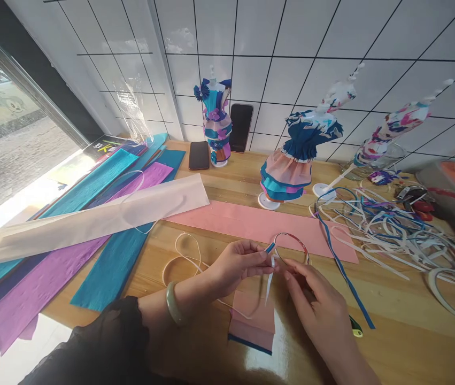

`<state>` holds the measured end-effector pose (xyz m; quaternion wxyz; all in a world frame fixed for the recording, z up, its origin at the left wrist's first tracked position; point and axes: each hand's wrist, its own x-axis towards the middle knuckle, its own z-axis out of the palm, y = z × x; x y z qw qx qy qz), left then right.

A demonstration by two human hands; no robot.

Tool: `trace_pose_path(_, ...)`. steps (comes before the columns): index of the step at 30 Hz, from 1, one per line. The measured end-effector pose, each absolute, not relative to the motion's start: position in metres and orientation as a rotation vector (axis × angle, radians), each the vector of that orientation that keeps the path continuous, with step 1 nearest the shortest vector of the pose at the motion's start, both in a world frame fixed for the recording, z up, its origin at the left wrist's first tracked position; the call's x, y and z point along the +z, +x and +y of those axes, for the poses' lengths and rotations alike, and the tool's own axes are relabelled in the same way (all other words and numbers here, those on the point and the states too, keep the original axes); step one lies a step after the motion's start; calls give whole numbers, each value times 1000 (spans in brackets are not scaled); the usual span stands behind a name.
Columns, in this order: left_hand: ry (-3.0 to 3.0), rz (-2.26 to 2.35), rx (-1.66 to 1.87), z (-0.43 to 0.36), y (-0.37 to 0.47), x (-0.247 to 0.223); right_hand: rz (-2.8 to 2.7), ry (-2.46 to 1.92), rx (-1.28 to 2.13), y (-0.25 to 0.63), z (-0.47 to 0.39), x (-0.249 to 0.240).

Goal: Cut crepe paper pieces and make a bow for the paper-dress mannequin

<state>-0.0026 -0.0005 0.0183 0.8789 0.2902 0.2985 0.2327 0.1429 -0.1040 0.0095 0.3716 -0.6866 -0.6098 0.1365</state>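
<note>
My left hand (247, 262), with a pale bangle (174, 303) on the wrist, pinches a narrow paper strip (270, 247) with a blue end. A thin white strip (269, 286) hangs down from its fingertips. The strip curves into a small loop with a red-and-white band (301, 246) that passes behind my right hand (315, 294). The right thumb and index finger are close together beside the left fingertips; what they hold is hidden. Below lies a short pink piece of crepe paper (253, 321) with a blue lower edge.
A long pink strip (251, 222) crosses the wooden table. Crepe paper strips (102, 224) pile up left. Small dressed mannequins (217, 123) and phones (199, 155) stand or lie near the tiled wall. At right are tangled white strips (395, 230), a tape roll (452, 294) and a green-and-black tool (356, 326).
</note>
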Motion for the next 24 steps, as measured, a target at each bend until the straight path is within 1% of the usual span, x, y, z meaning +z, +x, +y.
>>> trace_pose_path(5, 699, 653, 498, -4, 0, 17, -1845, -1635, 112, 147, -103, 8)
trace_pose_path(12, 922, 697, 521, -8, 3, 11, -2024, -1657, 38, 150, -102, 5)
trace_pose_path(16, 886, 709, 504, -9, 3, 12, -2085, -1652, 3, 151, -103, 3)
trace_pose_path(20, 798, 751, 471, -8, 3, 15, -2064, -1658, 16, 149, -102, 2)
trace_pose_path(24, 811, 750, 459, -7, 3, 16, -1939, -1660, 211, 145, -99, 6)
